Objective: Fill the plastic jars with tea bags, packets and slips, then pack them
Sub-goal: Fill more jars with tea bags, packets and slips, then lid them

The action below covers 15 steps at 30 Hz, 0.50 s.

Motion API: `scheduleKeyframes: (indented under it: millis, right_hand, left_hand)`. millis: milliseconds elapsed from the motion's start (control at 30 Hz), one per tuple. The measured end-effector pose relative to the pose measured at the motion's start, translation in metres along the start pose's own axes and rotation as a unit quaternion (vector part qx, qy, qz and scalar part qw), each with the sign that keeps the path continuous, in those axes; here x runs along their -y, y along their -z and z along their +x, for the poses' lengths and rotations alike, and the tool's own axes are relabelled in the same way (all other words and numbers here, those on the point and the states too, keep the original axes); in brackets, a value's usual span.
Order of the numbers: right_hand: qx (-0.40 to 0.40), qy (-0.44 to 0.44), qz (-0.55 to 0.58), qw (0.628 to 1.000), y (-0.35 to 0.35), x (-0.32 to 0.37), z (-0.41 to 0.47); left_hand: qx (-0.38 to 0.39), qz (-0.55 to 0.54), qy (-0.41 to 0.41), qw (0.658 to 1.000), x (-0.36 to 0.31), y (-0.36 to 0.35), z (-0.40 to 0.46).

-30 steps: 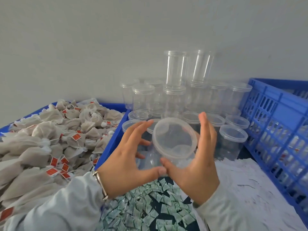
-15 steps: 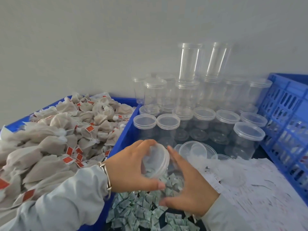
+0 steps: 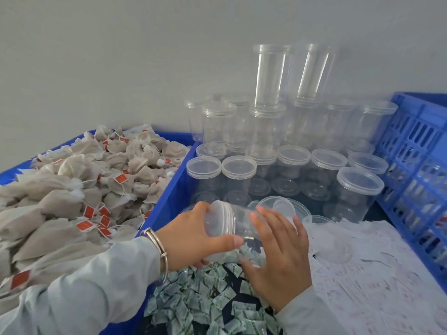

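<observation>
Plenty still to do here, as far as I can tell. Every clear jar in the stack (image 3: pixel 266 131) at the upper middle of the frame looks empty with its lid on, and I can't spot a single filled one among them.

Right now the one jar (image 3: pixel 239 223) being worked on sits lying on its side at lower centre, just above the packets. The left hand (image 3: pixel 193 240) has fingers and thumb curled round the lid (image 3: pixel 219 221) end, and the right hand (image 3: pixel 280 252) is wrapped round the clear body. My guess is the lid is being twisted off, but I can't tell whether it's loose yet.

Supplies all look untouched-ish: a big heap of tea bags (image 3: pixel 79 189) with red tags fills the left side of the frame, small green-printed packets (image 3: pixel 205 301) lie at bottom centre, and white paper slips (image 3: pixel 377 274) spread over the lower right. A few loose lids (image 3: pixel 275 206) lie just behind the hands. The blue crate (image 3: pixel 418 165) on the right edge holds something, too blurry to say what.

So: opening stage, filling and packing all still ahead.
</observation>
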State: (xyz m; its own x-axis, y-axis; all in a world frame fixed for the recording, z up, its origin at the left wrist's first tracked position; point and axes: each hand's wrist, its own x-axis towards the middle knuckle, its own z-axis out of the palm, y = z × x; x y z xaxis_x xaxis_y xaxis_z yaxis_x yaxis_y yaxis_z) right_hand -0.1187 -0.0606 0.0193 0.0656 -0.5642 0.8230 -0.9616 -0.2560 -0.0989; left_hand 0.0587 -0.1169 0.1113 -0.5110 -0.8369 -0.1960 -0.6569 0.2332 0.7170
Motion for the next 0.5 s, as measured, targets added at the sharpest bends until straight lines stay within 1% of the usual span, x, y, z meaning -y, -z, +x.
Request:
scheduleKeyframes:
  millis: [33,100,267,367,500]
  right_hand:
    - [-0.004,0.0,-0.003,1.0,0.0,-0.001,0.0]
    - [-0.005,-0.002,-0.004,1.0,-0.001,0.0,0.0]
    - [-0.016,-0.014,-0.02,1.0,-0.002,0.004,0.0]
    - [-0.032,-0.015,-0.051,0.998,-0.003,0.007,0.0]
    - [-0.046,-0.016,-0.078,0.996,-0.004,0.01,-0.001]
  left_hand:
    - [0.003,-0.03,0.008,1.0,0.0,-0.001,0.001]
    - [0.011,-0.056,0.023,0.998,0.0,-0.002,0.004]
    - [0.012,-0.045,0.053,0.998,0.001,0.0,0.003]
    - [0.018,-0.035,0.079,0.996,0.0,0.0,0.003]
    - [0.029,-0.124,0.088,0.988,-0.001,-0.001,0.002]
